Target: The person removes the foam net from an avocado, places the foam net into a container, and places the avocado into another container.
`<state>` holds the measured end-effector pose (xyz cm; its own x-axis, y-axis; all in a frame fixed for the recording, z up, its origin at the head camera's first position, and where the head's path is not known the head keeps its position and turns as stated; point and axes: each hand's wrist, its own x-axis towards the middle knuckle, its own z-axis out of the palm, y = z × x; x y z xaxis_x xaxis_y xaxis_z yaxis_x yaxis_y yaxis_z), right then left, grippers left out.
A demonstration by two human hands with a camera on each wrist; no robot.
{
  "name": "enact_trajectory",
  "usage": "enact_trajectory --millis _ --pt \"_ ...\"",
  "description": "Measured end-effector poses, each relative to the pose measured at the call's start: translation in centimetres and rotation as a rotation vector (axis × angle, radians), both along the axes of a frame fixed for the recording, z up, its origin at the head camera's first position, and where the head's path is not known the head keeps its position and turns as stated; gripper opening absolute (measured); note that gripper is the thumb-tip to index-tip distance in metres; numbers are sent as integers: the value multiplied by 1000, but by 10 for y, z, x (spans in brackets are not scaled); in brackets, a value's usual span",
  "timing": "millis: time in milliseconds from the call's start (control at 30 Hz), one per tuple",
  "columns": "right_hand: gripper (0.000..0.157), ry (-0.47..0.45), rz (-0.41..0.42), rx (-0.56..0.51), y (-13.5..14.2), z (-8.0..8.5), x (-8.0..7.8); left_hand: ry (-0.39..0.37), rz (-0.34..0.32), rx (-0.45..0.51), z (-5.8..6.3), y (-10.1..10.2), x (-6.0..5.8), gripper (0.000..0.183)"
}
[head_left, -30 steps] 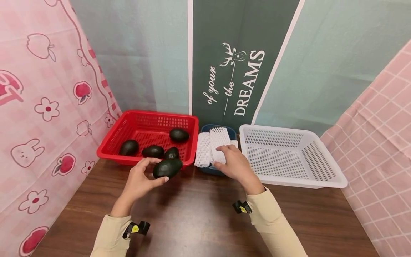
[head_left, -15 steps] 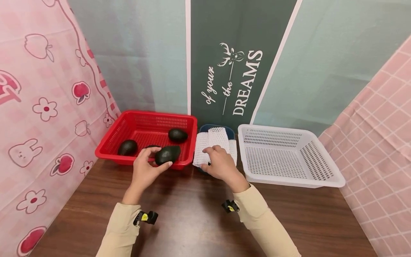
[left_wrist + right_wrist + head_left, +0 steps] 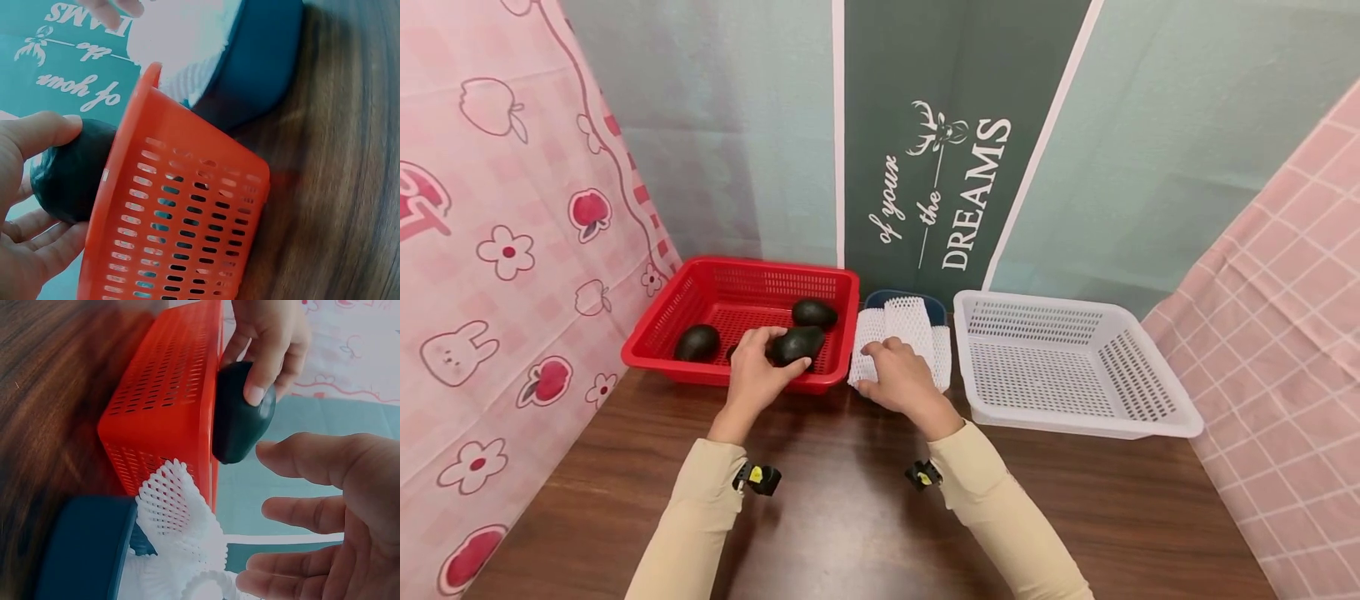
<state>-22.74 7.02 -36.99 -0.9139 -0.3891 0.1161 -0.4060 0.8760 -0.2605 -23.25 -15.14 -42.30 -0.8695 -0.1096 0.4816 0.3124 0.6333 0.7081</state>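
Observation:
My left hand (image 3: 756,372) grips a dark green avocado (image 3: 799,345) between thumb and fingers, just above the front rim of the red basket (image 3: 677,367). In the left wrist view the avocado (image 3: 70,172) overlaps the basket's edge. Two other avocados (image 3: 697,342) (image 3: 815,313) lie in the basket, and a bit of another shows beside my left hand. My right hand (image 3: 901,379) hovers over white foam net sleeves (image 3: 910,318) heaped in a small blue bin (image 3: 936,308). Its fingers are spread and relaxed, holding nothing, as the right wrist view confirms.
A white perforated basket (image 3: 1075,423) stands to the right of the blue bin, with nothing visible inside. All three containers line the back of a brown wooden table (image 3: 835,533). Printed cloths hang behind and along both sides.
My left hand has carried the avocado from in front of the red basket up and forward over its rim. My right hand has shifted slightly left over the foam net sleeves.

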Motion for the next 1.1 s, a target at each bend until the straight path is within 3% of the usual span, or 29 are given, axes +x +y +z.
enact_trajectory --millis 200,567,733,933,1100 --pt "46 -18 -1 6 -4 -2 1 -58 -40 -61 -5 2 -5 53" --pt "46 -20 -20 13 -1 0 1 -54 -68 -66 -2 3 -2 50" --pt "46 -6 15 -25 5 2 4 -50 -116 -120 1 3 4 46" --pt "48 116 109 -85 34 2 9 -26 -206 -256 6 1 16 41" --pt "52 238 121 -58 61 -4 10 -39 -188 -342 14 -4 20 46"
